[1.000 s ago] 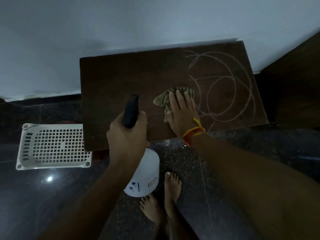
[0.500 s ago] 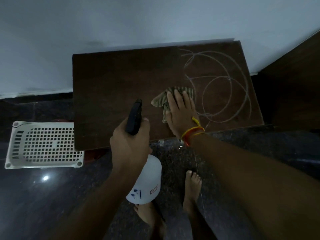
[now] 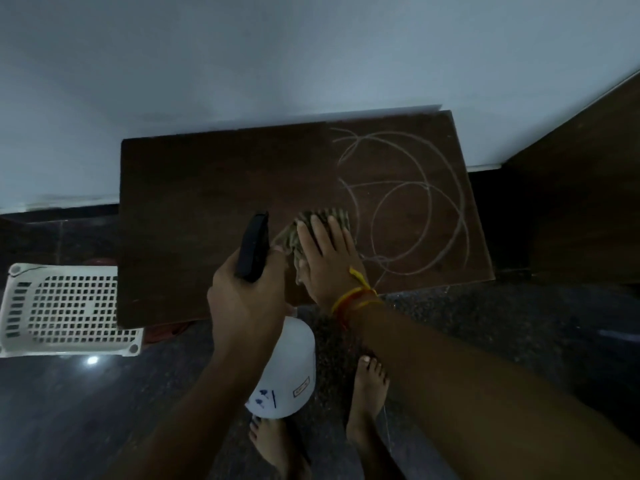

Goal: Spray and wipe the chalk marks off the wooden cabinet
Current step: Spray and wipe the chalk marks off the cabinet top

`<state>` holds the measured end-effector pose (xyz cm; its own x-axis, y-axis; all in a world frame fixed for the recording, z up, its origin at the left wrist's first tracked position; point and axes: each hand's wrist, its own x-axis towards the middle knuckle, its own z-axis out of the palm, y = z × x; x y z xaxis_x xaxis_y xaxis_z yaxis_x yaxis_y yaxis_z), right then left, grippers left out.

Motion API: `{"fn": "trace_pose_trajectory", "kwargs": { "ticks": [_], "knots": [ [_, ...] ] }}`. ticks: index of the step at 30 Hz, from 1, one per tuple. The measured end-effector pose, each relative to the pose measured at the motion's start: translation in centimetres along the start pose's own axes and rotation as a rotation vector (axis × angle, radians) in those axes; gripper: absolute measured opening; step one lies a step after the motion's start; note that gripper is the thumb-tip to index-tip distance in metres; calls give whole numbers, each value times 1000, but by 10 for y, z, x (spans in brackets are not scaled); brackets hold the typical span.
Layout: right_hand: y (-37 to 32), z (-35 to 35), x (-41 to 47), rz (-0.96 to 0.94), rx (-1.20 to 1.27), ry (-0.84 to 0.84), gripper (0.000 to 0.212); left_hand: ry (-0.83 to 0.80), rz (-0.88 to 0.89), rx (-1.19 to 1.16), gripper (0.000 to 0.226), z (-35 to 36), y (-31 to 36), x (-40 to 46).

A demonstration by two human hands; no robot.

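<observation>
The dark wooden cabinet top [image 3: 207, 202] stands against the white wall. White chalk loops [image 3: 415, 202] cover its right half; the left half shows no marks. My right hand [image 3: 329, 261] lies flat, pressing a striped greenish cloth [image 3: 311, 223] onto the wood at the left edge of the chalk loops. My left hand [image 3: 246, 303] grips a spray bottle by its black trigger head [image 3: 254, 247], nozzle pointing away from me over the cabinet's front edge. The bottle's white body [image 3: 287, 372] hangs below the hand.
A white perforated plastic basket [image 3: 65, 310] lies on the dark polished floor to the left of the cabinet. Dark wooden furniture [image 3: 588, 188] stands on the right. My bare feet [image 3: 367, 393] are on the floor in front of the cabinet.
The view has shifted, with the cabinet sliding in frame. My left hand with the bottle has come closer to my right hand. One foot has stepped to the right.
</observation>
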<state>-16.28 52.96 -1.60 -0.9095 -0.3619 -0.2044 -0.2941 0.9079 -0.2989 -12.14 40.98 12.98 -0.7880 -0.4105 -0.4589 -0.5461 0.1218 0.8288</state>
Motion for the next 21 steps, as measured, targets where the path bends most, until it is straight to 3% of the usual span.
{"fn": "trace_pose_trajectory", "kwargs": {
  "ticks": [6, 17, 21],
  "knots": [
    [-3, -1, -23, -9, 44, 50, 65, 12, 5, 32, 16, 20, 0, -5],
    [21, -4, -52, -182, 101, 129, 55, 53, 13, 35, 19, 22, 5, 9],
    [40, -25, -62, -99, 122, 182, 63, 45, 13, 44, 16, 26, 3, 7]
  ]
}}
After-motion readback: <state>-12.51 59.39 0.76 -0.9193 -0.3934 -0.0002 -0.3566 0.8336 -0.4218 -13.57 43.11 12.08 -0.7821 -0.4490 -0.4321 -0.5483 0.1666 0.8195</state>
